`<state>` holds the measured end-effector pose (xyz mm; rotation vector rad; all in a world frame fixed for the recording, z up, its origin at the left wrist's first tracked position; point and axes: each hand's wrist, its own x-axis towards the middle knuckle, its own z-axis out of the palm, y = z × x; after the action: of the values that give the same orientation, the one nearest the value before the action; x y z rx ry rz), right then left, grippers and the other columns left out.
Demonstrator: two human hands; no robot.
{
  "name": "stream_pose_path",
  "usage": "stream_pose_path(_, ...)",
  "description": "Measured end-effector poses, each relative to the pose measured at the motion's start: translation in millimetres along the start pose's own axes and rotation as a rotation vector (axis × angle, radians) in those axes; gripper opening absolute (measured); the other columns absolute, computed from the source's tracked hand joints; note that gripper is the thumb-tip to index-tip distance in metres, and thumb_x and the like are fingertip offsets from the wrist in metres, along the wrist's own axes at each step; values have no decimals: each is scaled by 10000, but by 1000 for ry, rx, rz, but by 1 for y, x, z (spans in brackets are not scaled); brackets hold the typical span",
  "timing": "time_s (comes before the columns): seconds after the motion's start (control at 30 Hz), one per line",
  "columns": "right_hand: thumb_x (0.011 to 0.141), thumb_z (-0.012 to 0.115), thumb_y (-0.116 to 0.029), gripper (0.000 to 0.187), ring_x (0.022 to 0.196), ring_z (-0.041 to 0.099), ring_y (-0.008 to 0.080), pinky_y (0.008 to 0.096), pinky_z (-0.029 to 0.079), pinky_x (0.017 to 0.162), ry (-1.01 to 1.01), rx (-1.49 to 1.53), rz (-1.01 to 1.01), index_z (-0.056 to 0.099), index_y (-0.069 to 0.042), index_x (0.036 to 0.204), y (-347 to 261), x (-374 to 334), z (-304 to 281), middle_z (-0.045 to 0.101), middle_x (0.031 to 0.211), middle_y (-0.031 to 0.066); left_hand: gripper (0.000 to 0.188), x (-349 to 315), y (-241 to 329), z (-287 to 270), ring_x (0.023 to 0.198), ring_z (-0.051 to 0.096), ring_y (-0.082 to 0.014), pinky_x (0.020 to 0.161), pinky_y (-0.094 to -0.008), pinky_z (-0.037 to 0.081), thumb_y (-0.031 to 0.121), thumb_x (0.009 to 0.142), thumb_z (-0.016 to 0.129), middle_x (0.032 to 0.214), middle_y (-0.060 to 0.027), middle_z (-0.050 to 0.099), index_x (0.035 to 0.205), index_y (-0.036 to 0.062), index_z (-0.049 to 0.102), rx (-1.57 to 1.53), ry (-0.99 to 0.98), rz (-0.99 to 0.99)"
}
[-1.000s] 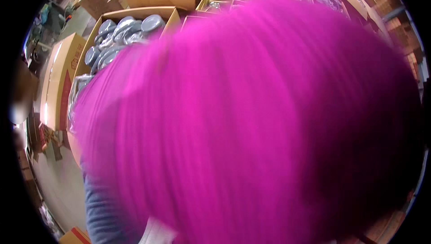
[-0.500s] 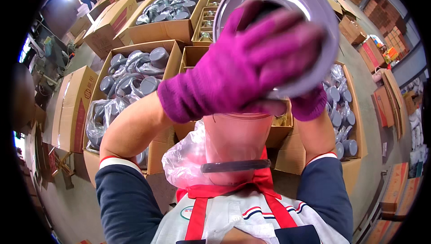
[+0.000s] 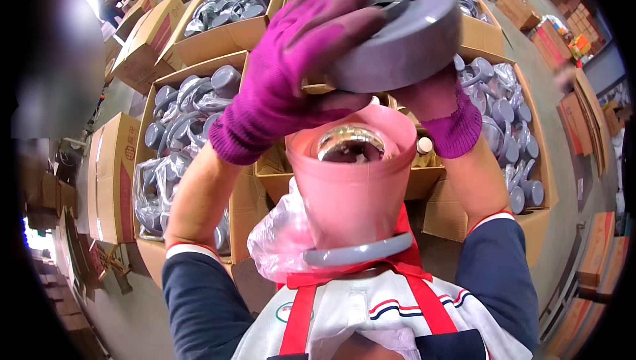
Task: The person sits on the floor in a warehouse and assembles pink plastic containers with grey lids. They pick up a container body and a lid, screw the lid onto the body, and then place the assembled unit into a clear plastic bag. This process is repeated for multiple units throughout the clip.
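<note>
A large round grey plastic part (image 3: 404,49), like a base or cover with a hole in its top, is held tilted in front of me. My left hand (image 3: 291,62), in a purple glove, curls its fingers over the part's rim of the hole. From the far right side my right hand (image 3: 442,111), also gloved, grips the part's edge; its fingers are mostly hidden behind it. Below stands a pink tapered jug body (image 3: 351,201), open at the top, with a shiny silver liner (image 3: 351,143) inside. A grey curved handle (image 3: 359,252) crosses its near side.
Cartons of grey plastic parts stand to the left (image 3: 222,82), right (image 3: 507,115) and far left (image 3: 255,9). A clear plastic bag (image 3: 281,234) touches the jug body. A closed carton (image 3: 112,178) is farther left. A white-capped item (image 3: 424,146) sits behind the jug.
The grey part has tilted from facing me broadly to showing its side. My left hand has shifted left. The open top of the pink body and its silver liner have come into sight.
</note>
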<state>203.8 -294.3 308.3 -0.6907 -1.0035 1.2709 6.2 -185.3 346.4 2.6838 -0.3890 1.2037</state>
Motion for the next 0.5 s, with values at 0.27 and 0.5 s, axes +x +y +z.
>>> stream_pose_path(0.27,985,361,-657,803,1252,548,306,430,390,1110,40,313,-133,676,68,1129,69,-33,-15,569,1341,232,842,-38,17,16,1056,659,-392,948,-482,495,732,750,618,1135,-235,676,1105,-29,676,-453,-189,-131)
stream_pose_path(0.5,970,294,-709,865,1162,613,294,384,454,1026,-30,-454,-245,697,45,1097,69,-31,-29,603,1301,212,623,-52,21,17,933,681,-372,887,-453,501,600,947,479,1010,-188,711,918,21,709,-436,-138,-227)
